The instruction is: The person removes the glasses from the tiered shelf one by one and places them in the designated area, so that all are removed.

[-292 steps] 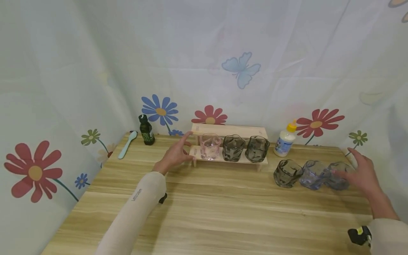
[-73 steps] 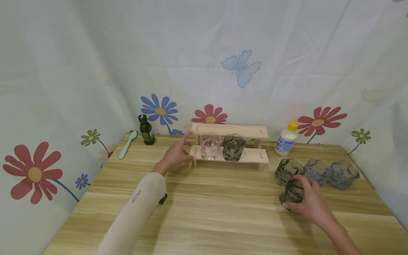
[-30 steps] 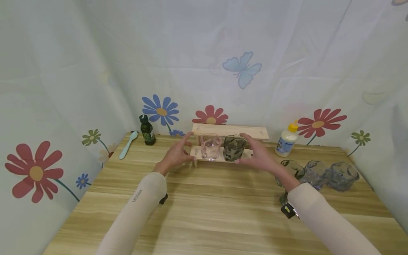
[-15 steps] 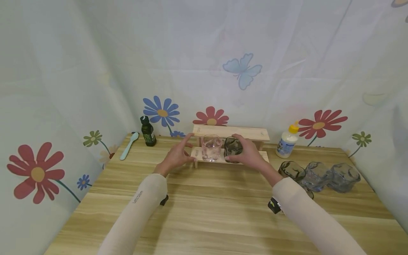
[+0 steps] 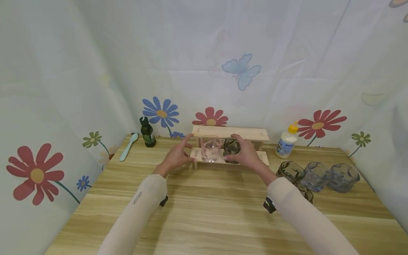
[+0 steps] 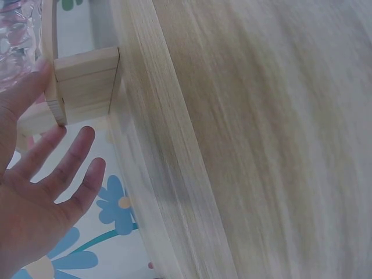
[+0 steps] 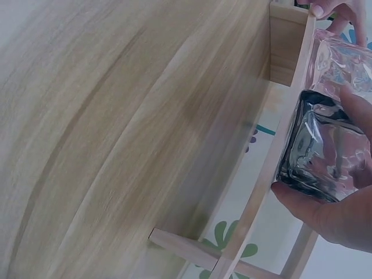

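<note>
In the head view my left hand point(image 5: 175, 156) holds the left end of a two-tier wooden stand point(image 5: 229, 133), its thumb by the lower tier and index finger by the upper. A clear pink glass point(image 5: 211, 149) stands on the lower tier beside it. My right hand point(image 5: 250, 156) grips a dark grey glass point(image 5: 230, 148) just right of the pink one, thumb in front and fingers partly hidden behind. In the right wrist view the grey glass point(image 7: 308, 160) sits at the board's edge, between thumb and fingers. The left wrist view shows the left thumb touching the lower board point(image 6: 51, 81).
On the table's right stand a dark glass point(image 5: 290, 170), a bluish glass point(image 5: 315, 175) and a grey-blue glass point(image 5: 344, 177). Another dark glass point(image 5: 306, 193) is partly behind my right sleeve. A yellow-capped bottle point(image 5: 285, 144), a green bottle point(image 5: 147, 132) and a pale spoon point(image 5: 129, 147) stay near the back.
Earlier, my right hand took another dark glass from the stand's right side to the table's right. It then came back and closed round the remaining grey glass. The left hand stayed put.
</note>
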The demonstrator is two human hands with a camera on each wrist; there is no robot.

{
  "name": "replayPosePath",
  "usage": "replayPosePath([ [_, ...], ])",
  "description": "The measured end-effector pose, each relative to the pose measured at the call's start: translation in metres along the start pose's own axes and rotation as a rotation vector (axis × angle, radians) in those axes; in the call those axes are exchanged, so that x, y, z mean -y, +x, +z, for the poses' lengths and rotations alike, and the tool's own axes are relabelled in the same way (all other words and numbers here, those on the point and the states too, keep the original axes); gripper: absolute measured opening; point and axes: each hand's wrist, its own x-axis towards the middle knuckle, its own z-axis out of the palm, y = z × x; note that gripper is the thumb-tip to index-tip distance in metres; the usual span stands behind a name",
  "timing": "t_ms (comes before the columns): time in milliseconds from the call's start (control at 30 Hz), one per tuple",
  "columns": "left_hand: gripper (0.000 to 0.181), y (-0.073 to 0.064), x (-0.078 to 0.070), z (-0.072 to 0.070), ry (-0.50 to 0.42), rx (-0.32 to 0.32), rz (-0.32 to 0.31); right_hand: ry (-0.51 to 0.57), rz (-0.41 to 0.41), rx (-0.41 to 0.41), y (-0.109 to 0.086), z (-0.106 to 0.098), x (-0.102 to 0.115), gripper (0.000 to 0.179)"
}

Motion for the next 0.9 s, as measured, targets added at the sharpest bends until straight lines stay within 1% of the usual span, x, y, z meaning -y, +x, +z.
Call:
replayPosePath([
  [167,0.104,0.0001,0.0000,-0.0002,-0.004,0.001,-0.002,-0.003,0.007,0.001,0.0002,0.0006,-0.0001,0.091],
  [233,0.104,0.0001,0.0001,0.0000,-0.006,0.000,-0.004,-0.014,0.004,-0.002,0.0000,0.0008,-0.0004,0.091],
  [333,0.104,-0.0003,0.0002,0.0004,-0.009,0.000,-0.005,-0.011,0.022,-0.005,-0.0004,0.0015,-0.0004,0.091],
  [467,0.104,-0.0011,-0.0001,0.0003,-0.011,-0.001,-0.006,-0.003,0.025,-0.011,-0.0006,0.0023,-0.0006,0.090],
  [900,0.104,-0.0015,-0.0020,-0.0007,-0.012,0.005,-0.009,-0.007,-0.011,-0.051,-0.0034,0.0020,-0.0024,0.086],
])
